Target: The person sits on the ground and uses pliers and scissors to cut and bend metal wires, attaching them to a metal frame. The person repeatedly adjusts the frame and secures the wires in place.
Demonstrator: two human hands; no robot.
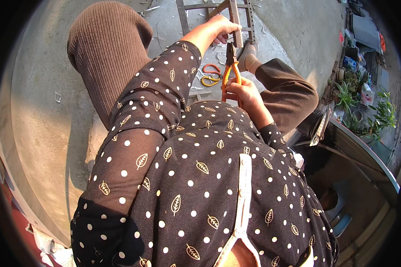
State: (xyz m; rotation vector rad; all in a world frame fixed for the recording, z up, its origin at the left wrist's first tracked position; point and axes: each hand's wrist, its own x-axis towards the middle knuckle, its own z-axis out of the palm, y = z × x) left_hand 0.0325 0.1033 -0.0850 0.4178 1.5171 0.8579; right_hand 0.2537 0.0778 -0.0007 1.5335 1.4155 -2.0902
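My left hand point(223, 29) reaches forward over a wooden frame, its thumb and fingers closed about an upright wooden bar point(236, 38). The frame looks like part of a small stool or chair, with a dark slatted side point(250, 20) pierced by a row of holes. My right hand point(247, 94), nearer my body, is wrapped around the orange handles of a pair of pliers point(231, 66). Their dark jaws point up, close beside the lower end of the bar. Left of the pliers, handle loops, one red and one yellow point(210, 80), lie low down, apparently scissors.
Pale scraps of strip point(151, 8) litter the concrete floor point(44, 71) around the frame. My knees stand on either side, and a shoe point(243, 55) is close to the frame. Potted plants point(345, 97) and piled goods line the right, near a dark glass-edged panel point(365, 149).
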